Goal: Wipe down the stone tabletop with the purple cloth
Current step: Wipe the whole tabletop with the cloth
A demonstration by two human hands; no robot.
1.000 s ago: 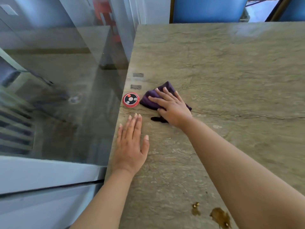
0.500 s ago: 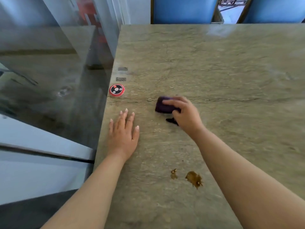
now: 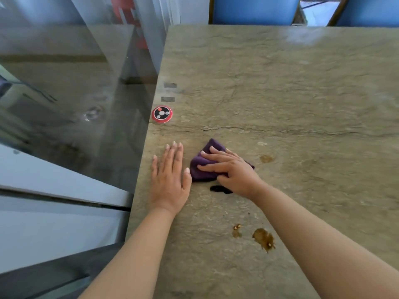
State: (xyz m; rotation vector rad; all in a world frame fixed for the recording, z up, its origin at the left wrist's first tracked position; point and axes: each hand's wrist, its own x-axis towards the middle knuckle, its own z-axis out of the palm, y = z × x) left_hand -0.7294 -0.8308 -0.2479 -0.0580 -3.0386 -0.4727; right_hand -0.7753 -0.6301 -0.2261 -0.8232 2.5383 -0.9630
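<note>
The grey-green stone tabletop fills the right of the view. A crumpled purple cloth lies on it near the left edge. My right hand presses down on the cloth with fingers spread over it, covering its right part. My left hand rests flat on the stone just left of the cloth, fingers together, holding nothing. Brown sticky spills sit on the stone nearer to me, between my forearms, and a fainter brown spot lies right of the cloth.
A round red-and-black call button sits by the table's left edge, beyond my hands. A glass panel runs along that left edge. Blue chairs stand past the far edge. A crack crosses the stone.
My right hand has dragged the cloth toward me and leftward, ending right beside my left hand. The cloth is spread wider than half a second ago. My left hand has stayed flat on the stone.
</note>
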